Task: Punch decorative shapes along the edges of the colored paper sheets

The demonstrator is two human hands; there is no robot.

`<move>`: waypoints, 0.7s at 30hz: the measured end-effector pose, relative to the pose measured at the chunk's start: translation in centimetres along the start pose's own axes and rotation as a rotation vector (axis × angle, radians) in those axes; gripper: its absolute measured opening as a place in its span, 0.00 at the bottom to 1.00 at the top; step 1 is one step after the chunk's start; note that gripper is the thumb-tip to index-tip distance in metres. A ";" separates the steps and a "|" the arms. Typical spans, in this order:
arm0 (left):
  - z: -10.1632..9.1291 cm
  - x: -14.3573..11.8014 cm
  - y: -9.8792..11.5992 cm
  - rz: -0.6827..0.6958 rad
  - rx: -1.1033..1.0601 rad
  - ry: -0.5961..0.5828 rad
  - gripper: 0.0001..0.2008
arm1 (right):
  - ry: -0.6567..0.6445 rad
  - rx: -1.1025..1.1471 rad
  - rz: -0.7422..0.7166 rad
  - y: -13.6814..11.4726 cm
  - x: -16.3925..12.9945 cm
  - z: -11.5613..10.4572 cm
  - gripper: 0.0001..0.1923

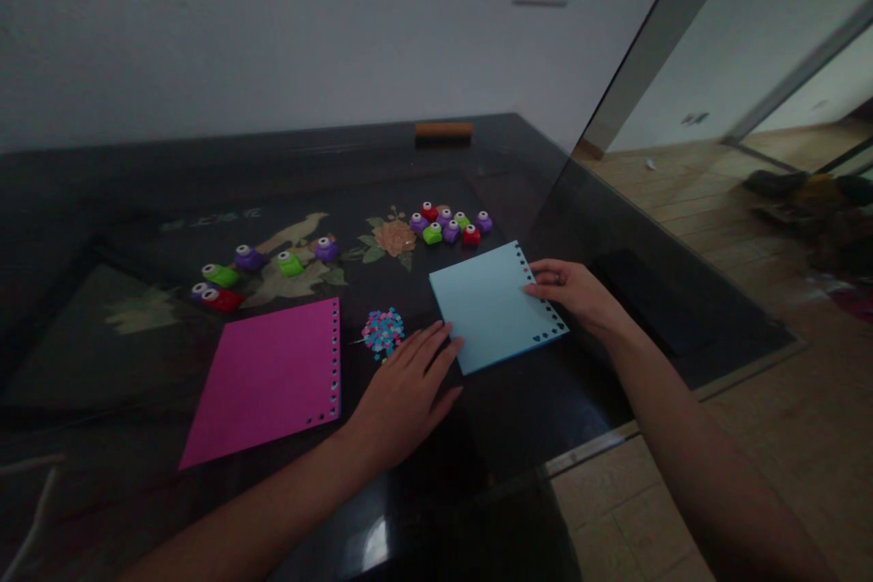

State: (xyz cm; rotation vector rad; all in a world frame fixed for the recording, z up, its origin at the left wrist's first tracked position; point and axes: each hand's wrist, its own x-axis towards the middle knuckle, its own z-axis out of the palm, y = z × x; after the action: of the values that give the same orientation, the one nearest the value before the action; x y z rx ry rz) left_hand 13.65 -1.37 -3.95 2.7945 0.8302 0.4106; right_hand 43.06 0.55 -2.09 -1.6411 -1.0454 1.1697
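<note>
A light blue sheet of paper [487, 309], apparently a stack, lies on the dark table with small shapes punched along its right and lower right edges. At that right edge, my right hand [576, 291] has its fingers closed on the paper; a ring shows on one finger. My left hand [409, 391] rests flat with fingers spread, its fingertips touching the paper's lower left edge. Just beyond it sits a small pile of pink, blue and white paper cutouts [383, 332]. To the left is a magenta sheet [273, 377], also punched along its right edge.
Small craft punches in purple, green and red stand in two groups, one behind the magenta sheet [290, 264], another behind the blue paper [451, 232]. An orange-brown bar [443, 130] lies by the wall. The glossy table [587, 400] ends at the right, above a tiled floor.
</note>
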 end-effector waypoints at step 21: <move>-0.3 0.1 0.0 -0.005 -0.017 -0.021 0.22 | 0.151 -0.168 -0.192 0.5 0.3 -0.7 0.22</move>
State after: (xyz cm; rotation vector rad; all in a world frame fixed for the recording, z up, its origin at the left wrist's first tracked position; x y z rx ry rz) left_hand 13.67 -1.30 -3.67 2.7755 0.8244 0.3858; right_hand 43.90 0.61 -2.50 -1.6868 -1.1997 0.8388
